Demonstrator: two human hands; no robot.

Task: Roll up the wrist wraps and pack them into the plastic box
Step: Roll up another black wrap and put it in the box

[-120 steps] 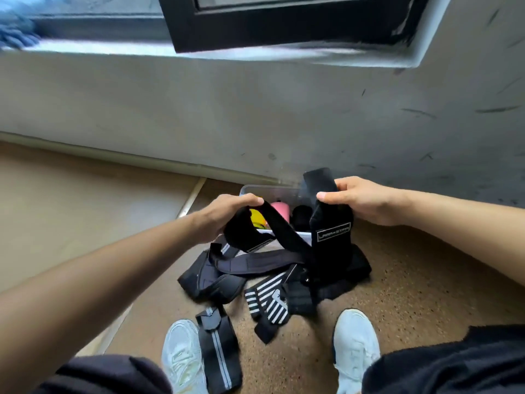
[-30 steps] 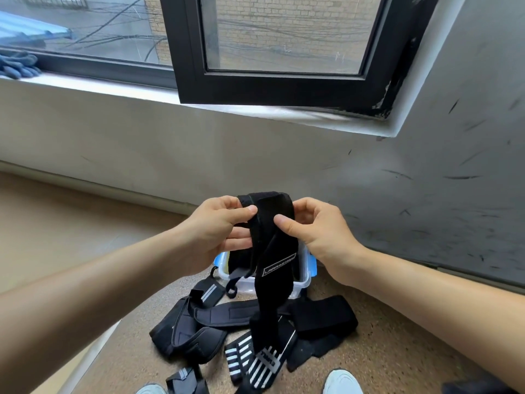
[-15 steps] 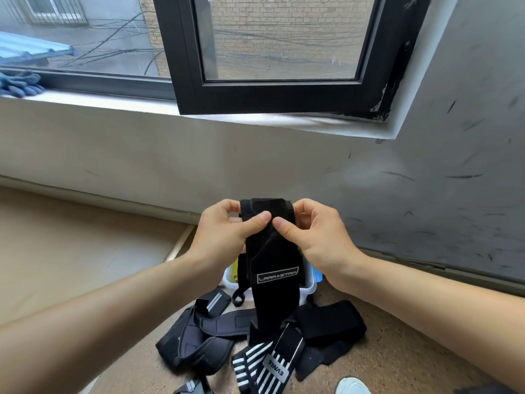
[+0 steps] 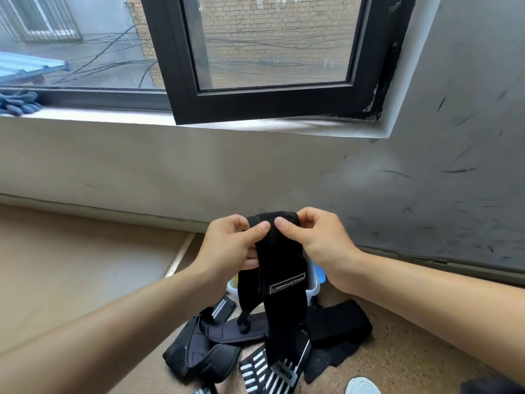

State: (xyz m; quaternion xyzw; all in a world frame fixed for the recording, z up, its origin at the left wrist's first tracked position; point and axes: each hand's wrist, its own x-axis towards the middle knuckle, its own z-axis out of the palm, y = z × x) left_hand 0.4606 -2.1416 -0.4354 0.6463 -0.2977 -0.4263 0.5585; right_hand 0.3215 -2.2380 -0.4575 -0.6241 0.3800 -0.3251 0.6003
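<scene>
A black wrist wrap [image 4: 279, 280] with a small white-framed label hangs down in front of me. My left hand [image 4: 227, 245] and my right hand [image 4: 318, 240] pinch its folded top end from either side, thumbs on the front. Behind the wrap the clear plastic box [image 4: 312, 288] stands on the floor, mostly hidden; only its right corner with a blue clip shows. Several more black wraps [image 4: 207, 354], some with white stripes [image 4: 257, 371], lie in a heap on the floor below.
A grey wall with a window sill [image 4: 199, 120] rises just behind the box, and an open black window sash [image 4: 255, 103] juts out above. Blue gloves [image 4: 17, 102] lie on the sill at far left. My white shoe [image 4: 360, 386] shows at the bottom edge.
Both hands have shifted a little along the wrap's top end and its upper edge now sits folded lower between my thumbs. The hanging tail is slightly shorter.
</scene>
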